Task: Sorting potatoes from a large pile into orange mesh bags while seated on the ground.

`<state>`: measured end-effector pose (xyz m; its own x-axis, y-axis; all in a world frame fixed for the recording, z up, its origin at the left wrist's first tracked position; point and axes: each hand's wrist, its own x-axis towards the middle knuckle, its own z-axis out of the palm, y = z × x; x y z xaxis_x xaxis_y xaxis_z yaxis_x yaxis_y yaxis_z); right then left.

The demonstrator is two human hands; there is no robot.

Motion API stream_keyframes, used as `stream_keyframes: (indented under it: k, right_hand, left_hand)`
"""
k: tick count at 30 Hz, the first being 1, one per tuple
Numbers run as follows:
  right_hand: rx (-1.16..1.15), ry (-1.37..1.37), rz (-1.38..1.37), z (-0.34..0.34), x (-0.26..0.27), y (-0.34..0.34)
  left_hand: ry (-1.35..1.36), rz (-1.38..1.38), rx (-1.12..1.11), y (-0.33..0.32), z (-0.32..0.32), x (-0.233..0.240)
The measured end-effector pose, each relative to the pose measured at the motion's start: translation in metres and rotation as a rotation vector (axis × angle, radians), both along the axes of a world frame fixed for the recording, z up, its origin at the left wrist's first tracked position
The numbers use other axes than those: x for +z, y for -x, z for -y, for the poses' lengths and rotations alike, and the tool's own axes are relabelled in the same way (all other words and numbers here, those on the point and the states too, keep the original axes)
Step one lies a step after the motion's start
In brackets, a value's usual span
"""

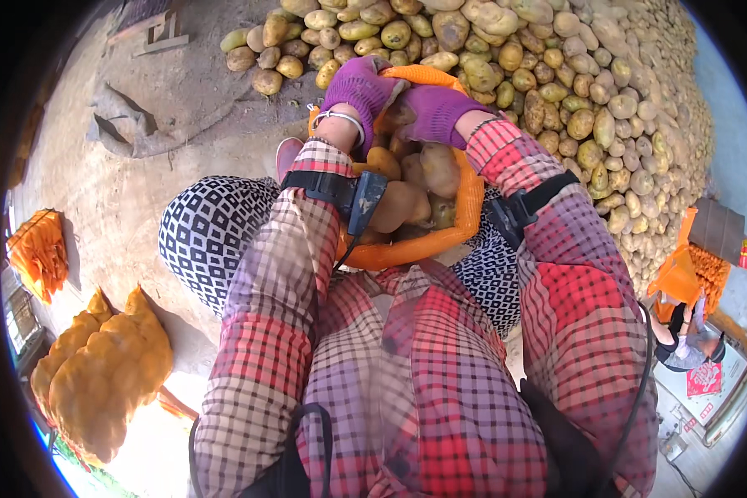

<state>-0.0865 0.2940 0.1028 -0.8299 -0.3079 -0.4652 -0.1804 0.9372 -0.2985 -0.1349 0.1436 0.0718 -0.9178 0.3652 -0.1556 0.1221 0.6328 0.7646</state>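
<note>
An orange mesh bag [404, 252] with a rolled rim stands upright between my knees, its mouth facing up. Inside it lie several potatoes [439, 169]. My left hand [358, 90], in a purple knitted glove, is at the far left of the bag's mouth, against the rim. My right hand [439, 112], gloved alike, reaches over the far right of the mouth, its fingers pointing left above the potatoes. The two hands nearly meet. Their fingertips are mostly hidden, so I cannot tell whether either grips the rim or a potato.
A large heap of loose potatoes [573, 93] rises beyond the bag and along the right. At left stand filled mesh bags [106, 373] and a bundle of orange bags [39, 255]. Grey cloth [121, 121] lies on the floor. Another person [691, 348] is at far right.
</note>
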Motion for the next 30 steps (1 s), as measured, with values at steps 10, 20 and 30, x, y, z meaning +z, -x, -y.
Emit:
stream_keyframes:
  k: [10,20,30]
  right_hand:
    - [-0.393,0.284,-0.486,-0.041,0.014,-0.031]
    - [-0.42,0.477,-0.214,-0.077,-0.014,0.009]
    - [-0.193,0.268,-0.189,-0.037,-0.002,0.025]
  left_hand:
    - [0.271,-0.579,0.06,-0.077,0.028,0.058]
    - [-0.27,0.226,0.396,-0.122,0.016,-0.012]
    - [-0.376,0.284,0.471,-0.102,0.011,-0.016]
